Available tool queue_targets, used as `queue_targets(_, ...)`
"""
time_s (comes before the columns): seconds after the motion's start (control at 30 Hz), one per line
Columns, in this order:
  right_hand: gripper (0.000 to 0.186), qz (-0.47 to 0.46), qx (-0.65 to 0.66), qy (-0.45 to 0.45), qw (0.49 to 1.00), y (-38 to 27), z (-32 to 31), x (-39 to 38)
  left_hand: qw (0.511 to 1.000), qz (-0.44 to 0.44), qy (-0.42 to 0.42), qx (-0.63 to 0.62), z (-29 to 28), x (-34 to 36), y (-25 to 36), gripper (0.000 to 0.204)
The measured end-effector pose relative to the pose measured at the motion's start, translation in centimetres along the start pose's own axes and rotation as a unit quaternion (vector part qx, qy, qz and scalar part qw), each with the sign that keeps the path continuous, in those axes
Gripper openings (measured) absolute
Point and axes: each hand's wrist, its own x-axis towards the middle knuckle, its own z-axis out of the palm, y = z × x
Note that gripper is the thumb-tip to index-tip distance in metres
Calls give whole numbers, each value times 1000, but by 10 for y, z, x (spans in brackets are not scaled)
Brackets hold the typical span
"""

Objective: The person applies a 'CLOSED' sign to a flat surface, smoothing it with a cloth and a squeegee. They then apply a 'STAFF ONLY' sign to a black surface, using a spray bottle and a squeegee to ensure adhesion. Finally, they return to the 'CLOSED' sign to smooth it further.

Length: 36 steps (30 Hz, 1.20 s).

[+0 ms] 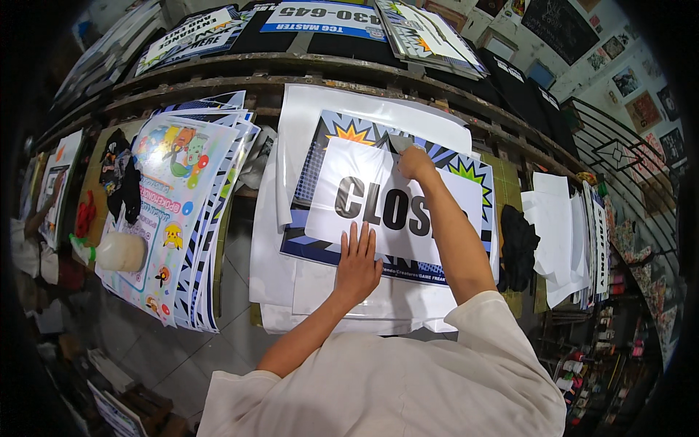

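A white sheet [326,169] with large black lettering lies over a blue printed board [300,242] that has starburst patterns. Wrinkles run across the upper part of the sheet. Flat on its lower edge rests my left hand [358,264], fingers stretched out and holding nothing. At the sheet's upper edge my right hand [416,163] grips a grey flat squeegee [399,143], pressed against the surface. My right forearm covers the right end of the lettering. Beneath the board, large white sheets [306,109] spread out on the work table.
To the left, a stack of printed posters [196,164] carries a plastic bottle [120,252] and a dark cloth [120,175]. A black cloth [518,244] lies to the right, beside white papers [550,218]. Finished-looking signs [324,20] line the rack behind. Another person's arm [45,207] shows far left.
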Motion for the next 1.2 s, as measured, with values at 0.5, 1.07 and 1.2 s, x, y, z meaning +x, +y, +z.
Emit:
queue_targets(0.5, 32, -11, 87, 106, 991, -30, 3, -146, 998, -23, -30, -53, 8, 0, -29, 69)
queue_targets(1.07, 55, -15, 108, 61, 992, -83, 96, -291, 970, -201, 77, 112, -33, -11, -118, 78)
queue_targets(1.2, 52, -16, 127, 85, 988, -83, 82, -241, 971, -197, 89, 104, -36, -8, -118, 78)
